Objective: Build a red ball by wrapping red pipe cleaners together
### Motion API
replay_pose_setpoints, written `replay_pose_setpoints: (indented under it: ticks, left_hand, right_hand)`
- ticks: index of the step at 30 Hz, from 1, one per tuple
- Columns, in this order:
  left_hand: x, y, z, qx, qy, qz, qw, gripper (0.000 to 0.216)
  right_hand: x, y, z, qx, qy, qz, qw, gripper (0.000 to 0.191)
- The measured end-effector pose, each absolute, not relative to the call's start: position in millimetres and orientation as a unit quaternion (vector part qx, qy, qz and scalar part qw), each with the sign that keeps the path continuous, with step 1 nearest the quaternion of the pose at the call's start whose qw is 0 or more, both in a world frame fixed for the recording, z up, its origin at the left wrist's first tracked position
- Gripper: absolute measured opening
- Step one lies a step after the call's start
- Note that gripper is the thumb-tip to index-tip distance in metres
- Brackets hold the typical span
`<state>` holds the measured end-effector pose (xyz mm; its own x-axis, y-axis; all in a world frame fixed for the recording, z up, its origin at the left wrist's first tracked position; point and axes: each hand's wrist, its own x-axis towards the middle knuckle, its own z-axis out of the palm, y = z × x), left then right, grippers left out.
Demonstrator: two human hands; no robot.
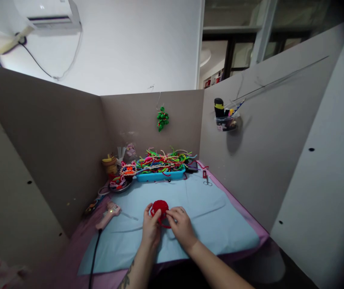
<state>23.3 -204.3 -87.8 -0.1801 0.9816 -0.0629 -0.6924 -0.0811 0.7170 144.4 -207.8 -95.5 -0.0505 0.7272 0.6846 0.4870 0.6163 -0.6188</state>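
My left hand (150, 228) and my right hand (181, 226) meet over a light blue mat (208, 216). Between them sits a round red fuzzy piece (159, 207) made of coiled pipe cleaner, with a loose red loop trailing below it. The left fingers curl round its left side. The right fingertips pinch its lower right edge. Both hands rest low over the mat, wrists toward me.
A blue tray (160, 175) heaped with coloured pipe cleaners stands at the back. A pink glue gun (109, 214) with a black cord lies left of my hands. Small scissors (206, 179) lie back right. Finished ornaments (127, 169) sit back left. Cardboard walls enclose three sides.
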Motion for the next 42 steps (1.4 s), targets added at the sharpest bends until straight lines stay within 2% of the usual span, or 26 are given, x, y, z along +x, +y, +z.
replay_pose_setpoints:
  ticks: [9, 12, 17, 21, 26, 32, 38, 42]
  left_hand:
    - [24.6, -203.3, -89.8, 0.243, 0.308, 0.712, 0.583, 0.067]
    - [24.1, -202.2, -91.3, 0.245, 0.309, 0.714, 0.578, 0.076]
    - [23.7, -204.3, -90.8, 0.274, 0.325, 0.708, 0.564, 0.088]
    - [27.2, -210.3, -87.6, 0.309, 0.346, 0.696, 0.548, 0.09]
    - [33.2, -217.0, -84.7, 0.362, 0.342, 0.678, 0.54, 0.086]
    - [33.5, -215.2, -88.4, 0.403, 0.358, 0.658, 0.526, 0.081]
    - [32.4, -211.8, -93.4, 0.425, 0.361, 0.643, 0.526, 0.082]
    - [32.5, -210.1, -92.2, 0.408, 0.358, 0.665, 0.513, 0.09]
  right_hand:
    - [153.6, -201.5, -92.3, -0.379, -0.737, 0.237, 0.507, 0.025]
    - [156.0, -197.1, -93.0, -0.365, -0.701, 0.311, 0.528, 0.026]
    - [160.7, -191.5, -91.1, -0.369, -0.625, 0.449, 0.522, 0.043]
    - [157.4, -192.6, -88.6, -0.377, -0.552, 0.514, 0.538, 0.041]
    - [146.0, -198.1, -84.5, -0.393, -0.457, 0.531, 0.595, 0.033]
    - [138.2, -202.9, -86.6, -0.392, -0.411, 0.538, 0.623, 0.03]
    - [137.2, -203.6, -91.6, -0.402, -0.412, 0.526, 0.626, 0.038]
    - [139.2, -206.8, -93.7, -0.401, -0.478, 0.493, 0.607, 0.043]
